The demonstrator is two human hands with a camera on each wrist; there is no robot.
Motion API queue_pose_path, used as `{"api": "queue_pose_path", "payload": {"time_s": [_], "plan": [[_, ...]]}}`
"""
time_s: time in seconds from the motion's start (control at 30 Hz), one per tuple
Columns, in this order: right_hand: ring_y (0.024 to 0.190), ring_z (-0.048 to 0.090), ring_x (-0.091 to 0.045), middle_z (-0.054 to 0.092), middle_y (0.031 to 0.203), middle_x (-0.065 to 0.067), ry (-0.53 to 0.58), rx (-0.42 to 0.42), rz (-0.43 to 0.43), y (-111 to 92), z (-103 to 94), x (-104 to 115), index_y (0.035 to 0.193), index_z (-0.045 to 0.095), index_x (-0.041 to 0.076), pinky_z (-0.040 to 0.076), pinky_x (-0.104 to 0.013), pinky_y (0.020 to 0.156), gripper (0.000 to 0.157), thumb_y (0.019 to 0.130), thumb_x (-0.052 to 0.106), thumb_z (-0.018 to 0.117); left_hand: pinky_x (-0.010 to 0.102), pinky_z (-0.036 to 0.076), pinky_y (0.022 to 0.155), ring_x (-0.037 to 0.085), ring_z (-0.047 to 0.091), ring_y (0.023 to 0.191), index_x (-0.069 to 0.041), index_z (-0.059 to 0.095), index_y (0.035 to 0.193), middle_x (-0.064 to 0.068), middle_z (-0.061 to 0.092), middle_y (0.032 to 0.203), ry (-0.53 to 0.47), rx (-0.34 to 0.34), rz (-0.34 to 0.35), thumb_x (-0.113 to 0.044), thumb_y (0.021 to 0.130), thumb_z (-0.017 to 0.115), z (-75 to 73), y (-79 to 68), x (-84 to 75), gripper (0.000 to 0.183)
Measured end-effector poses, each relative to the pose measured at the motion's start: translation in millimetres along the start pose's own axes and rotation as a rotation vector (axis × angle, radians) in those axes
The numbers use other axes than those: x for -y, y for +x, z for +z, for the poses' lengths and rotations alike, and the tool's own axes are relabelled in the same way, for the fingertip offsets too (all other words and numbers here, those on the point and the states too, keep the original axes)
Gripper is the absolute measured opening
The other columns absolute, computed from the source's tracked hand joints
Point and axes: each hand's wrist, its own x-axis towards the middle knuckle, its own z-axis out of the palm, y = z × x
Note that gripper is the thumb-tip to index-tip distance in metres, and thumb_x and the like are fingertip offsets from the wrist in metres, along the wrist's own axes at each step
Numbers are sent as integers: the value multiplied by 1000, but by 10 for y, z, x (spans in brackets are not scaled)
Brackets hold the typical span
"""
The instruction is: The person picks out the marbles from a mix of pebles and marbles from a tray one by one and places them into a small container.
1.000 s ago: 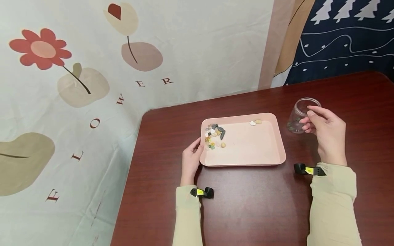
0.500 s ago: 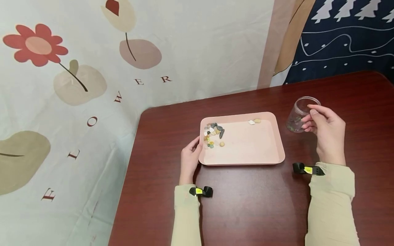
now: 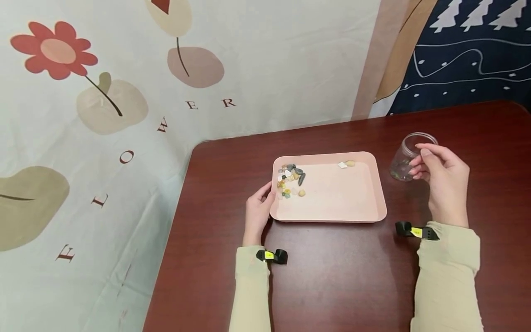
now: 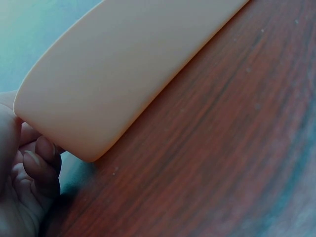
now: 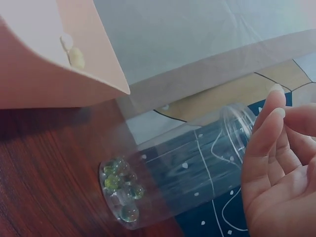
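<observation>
My left hand grips the left end of a shallow pink tray, its curled fingers at the underside of the corner in the left wrist view. Several small pebbles in grey, white, yellow and green lie at the tray's left end. One white pebble and one tan pebble lie near its far right corner. A clear jar stands right of the tray, with several greenish glass marbles at its bottom. My right hand is beside the jar's mouth, thumb and fingertips close together; I cannot tell whether they pinch anything.
The dark red wooden table runs under everything. A pale cloth with flower prints hangs along its left and back edges, and a navy cloth with white trees hangs behind the right side.
The head view has shifted slightly. Both hands, the tray, the pebbles and the jar keep their places relative to one another.
</observation>
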Motion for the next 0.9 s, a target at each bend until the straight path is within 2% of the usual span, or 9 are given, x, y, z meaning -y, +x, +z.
{"api": "queue_pose_path", "payload": {"time_s": [0.27, 0.43, 0.6, 0.77, 0.9], "plan": [[53, 56, -19, 61, 72, -13, -92, 23, 13, -43, 65, 1, 108, 59, -7, 48, -21, 52, 33, 81, 11, 64, 27, 49, 66, 10, 58, 82, -32, 61, 114, -8, 59, 110, 27, -5, -34, -33, 84, 58, -17, -43, 9, 30], [54, 56, -18, 61, 73, -13, -106, 54, 16, -53, 97, 6, 109, 58, -7, 49, -21, 52, 33, 81, 12, 63, 27, 48, 69, 9, 58, 86, -31, 61, 115, -8, 59, 112, 36, 3, -9, -34, 85, 57, -13, -11, -15, 30], [56, 56, -18, 61, 73, -12, -129, 117, 39, -59, 132, 6, 111, 58, -5, 49, -21, 53, 33, 82, 11, 62, 27, 48, 70, 9, 57, 87, -30, 61, 115, -7, 59, 113, 27, 6, 3, -33, 85, 58, -15, 14, -39, 31], [60, 57, -18, 61, 77, -12, -257, 197, 41, -86, 211, -10, 112, 59, -1, 48, -19, 55, 32, 84, 15, 60, 26, 47, 70, 8, 56, 88, -30, 61, 115, -8, 59, 113, 27, 9, -2, -34, 84, 58, -13, 13, -40, 31], [62, 57, -18, 61, 79, -12, -323, 252, 30, -115, 322, -21, 112, 59, 0, 48, -19, 55, 32, 85, 17, 59, 26, 48, 66, 9, 57, 81, -31, 62, 114, -10, 59, 110, 18, 0, -11, -34, 84, 58, -13, 11, -23, 30]]}}
